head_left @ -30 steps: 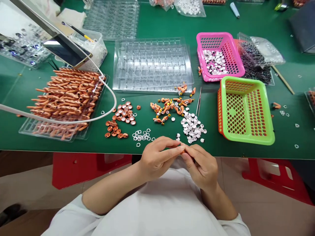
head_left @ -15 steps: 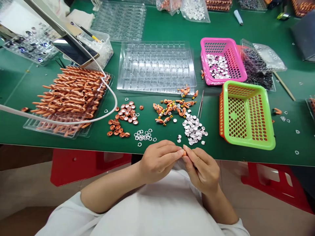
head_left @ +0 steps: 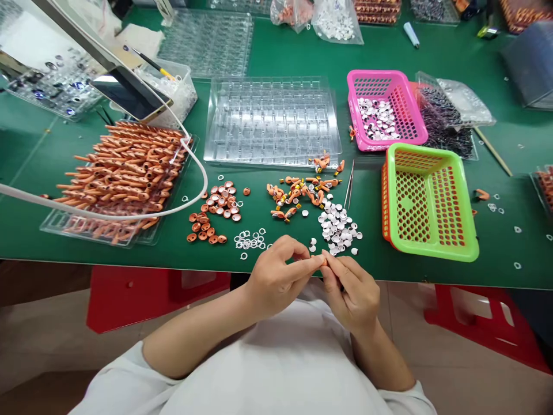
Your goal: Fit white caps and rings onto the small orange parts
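At the table's front edge my left hand [head_left: 279,279] and my right hand [head_left: 355,293] meet, both pinching one small orange part [head_left: 323,261]. Fingertips cover most of it. Just beyond my right hand lies a pile of white discs with black marks [head_left: 339,227]. Small white rings [head_left: 248,240] are scattered beyond my left hand, with little round orange cups [head_left: 222,199] farther left. Curved orange pieces with yellow bits [head_left: 298,193] lie in a heap ahead, and metal tweezers [head_left: 349,187] rest to its right.
A green basket [head_left: 469,230] and a pink basket [head_left: 421,129] holding white discs stand on the right. Clear plastic trays [head_left: 272,121] lie ahead. At left, a white cable [head_left: 203,173] loops beside stacked orange parts [head_left: 125,167]. Red stools [head_left: 129,300] sit below the table.
My left index finger and knuckles have lifted and bent more, while the fingertips stay on the orange part. The whole view has shifted slightly.
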Tool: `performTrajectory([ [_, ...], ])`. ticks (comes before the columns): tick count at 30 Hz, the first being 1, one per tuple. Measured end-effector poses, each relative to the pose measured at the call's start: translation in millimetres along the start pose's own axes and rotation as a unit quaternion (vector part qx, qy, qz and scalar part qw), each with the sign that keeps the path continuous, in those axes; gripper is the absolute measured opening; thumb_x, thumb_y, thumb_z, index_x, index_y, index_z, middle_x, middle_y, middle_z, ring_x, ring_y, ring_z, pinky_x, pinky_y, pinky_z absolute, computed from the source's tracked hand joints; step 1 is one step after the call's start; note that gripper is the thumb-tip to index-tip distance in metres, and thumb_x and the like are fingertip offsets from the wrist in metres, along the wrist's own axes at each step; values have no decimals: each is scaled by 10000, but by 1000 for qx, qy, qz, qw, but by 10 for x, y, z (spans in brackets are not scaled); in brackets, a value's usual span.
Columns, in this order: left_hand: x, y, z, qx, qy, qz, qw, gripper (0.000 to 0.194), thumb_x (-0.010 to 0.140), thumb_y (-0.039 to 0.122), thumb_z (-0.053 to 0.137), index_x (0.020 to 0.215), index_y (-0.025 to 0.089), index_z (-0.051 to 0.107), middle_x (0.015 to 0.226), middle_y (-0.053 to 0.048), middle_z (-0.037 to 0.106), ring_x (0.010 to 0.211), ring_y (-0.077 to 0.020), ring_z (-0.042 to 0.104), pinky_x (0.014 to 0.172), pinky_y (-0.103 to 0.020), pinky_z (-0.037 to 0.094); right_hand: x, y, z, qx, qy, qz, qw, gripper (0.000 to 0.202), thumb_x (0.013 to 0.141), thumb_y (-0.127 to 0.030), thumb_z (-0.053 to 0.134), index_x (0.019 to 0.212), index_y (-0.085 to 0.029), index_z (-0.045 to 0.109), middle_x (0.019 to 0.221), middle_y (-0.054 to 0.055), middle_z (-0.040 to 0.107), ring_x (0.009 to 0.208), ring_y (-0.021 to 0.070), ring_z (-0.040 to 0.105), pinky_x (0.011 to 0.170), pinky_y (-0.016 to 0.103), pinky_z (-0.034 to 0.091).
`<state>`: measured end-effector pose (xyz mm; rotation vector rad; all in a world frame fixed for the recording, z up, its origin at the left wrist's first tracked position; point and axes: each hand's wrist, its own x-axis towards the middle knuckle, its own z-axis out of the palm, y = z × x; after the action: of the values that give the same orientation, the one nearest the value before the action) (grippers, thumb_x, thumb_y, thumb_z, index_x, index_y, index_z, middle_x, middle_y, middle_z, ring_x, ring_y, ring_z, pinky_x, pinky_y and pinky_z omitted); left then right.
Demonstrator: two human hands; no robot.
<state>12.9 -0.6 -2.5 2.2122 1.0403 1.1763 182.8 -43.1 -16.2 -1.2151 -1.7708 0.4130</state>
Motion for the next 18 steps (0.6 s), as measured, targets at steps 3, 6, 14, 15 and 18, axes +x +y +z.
performTrajectory([
  [3,13,-14,12,-55,-8,-23,998,234,859,104,624,1025,234,723,748,-27,704,681,-126,598,623,-249,512,20,23,11,-18,7,-12,1000,474,863,-31,602,1312,-180,571,935,108,695,728,164,648,585,283,544],
  [6,25,-8,-7,-146,-48,-100,983,248,853,101,629,1040,217,743,827,-47,761,749,-144,665,689,-263,552,36,52,7,-52,9,-37,998,479,871,-45,596,1331,-170,550,942,116,695,746,175,657,612,294,559],
  [14,111,37,-53,-421,-81,-464,775,149,729,226,787,876,203,794,852,-38,790,763,-153,731,735,-231,599,59,72,-42,-110,-33,-108,988,576,881,-67,588,1431,-118,423,868,113,685,683,179,606,569,296,518],
  [15,122,35,-47,-433,-75,-477,761,144,705,218,805,847,198,795,817,-33,789,720,-139,722,709,-215,596,62,68,-47,-112,-35,-110,987,581,888,-72,581,1441,-122,409,871,112,684,678,176,598,565,295,513],
  [18,138,27,-29,-447,-60,-496,742,135,672,205,829,801,185,794,753,-25,779,644,-105,691,664,-183,579,67,61,-57,-114,-48,-113,986,605,892,-70,573,1462,-121,379,876,113,681,680,181,589,570,303,508],
])
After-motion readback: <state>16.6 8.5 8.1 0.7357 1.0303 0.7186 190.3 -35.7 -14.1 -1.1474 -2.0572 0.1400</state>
